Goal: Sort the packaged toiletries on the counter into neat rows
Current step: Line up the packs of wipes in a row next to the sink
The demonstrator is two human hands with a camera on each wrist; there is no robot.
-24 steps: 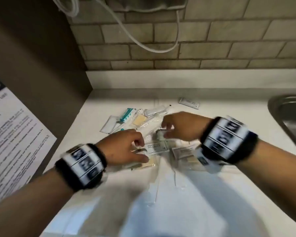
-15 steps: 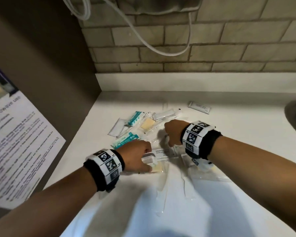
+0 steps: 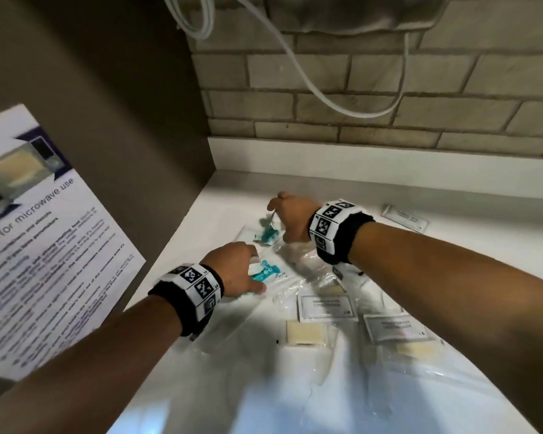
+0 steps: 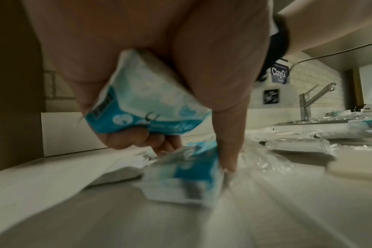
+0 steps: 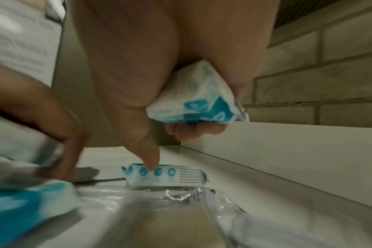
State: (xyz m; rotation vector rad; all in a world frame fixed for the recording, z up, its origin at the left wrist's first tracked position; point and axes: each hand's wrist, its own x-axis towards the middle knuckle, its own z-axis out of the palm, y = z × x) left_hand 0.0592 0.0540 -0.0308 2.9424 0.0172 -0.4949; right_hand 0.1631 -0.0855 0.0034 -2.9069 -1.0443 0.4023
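Packaged toiletries lie scattered on the white counter (image 3: 452, 245). My left hand (image 3: 239, 267) grips a teal-and-white packet (image 4: 142, 100) in its curled fingers. Its thumb presses a second teal packet (image 4: 187, 169) lying on the counter. My right hand (image 3: 290, 214), further back near the corner, holds another teal packet (image 5: 193, 100) in its palm, and its thumb touches a teal packet (image 5: 164, 174) lying flat. Two white labelled sachets (image 3: 326, 306) (image 3: 395, 328) and two wrapped soap bars (image 3: 306, 332) (image 3: 417, 350) lie nearer me.
A brown side wall with a microwave notice (image 3: 44, 245) closes off the left. The brick backsplash and a hanging white cable (image 3: 326, 98) are behind. One white sachet (image 3: 405, 217) lies apart at the back right. A tap (image 4: 308, 100) and sink stand further right.
Both hands have moved from the middle of the pile toward the back left corner. Each now holds a teal packet and reaches down to another one.
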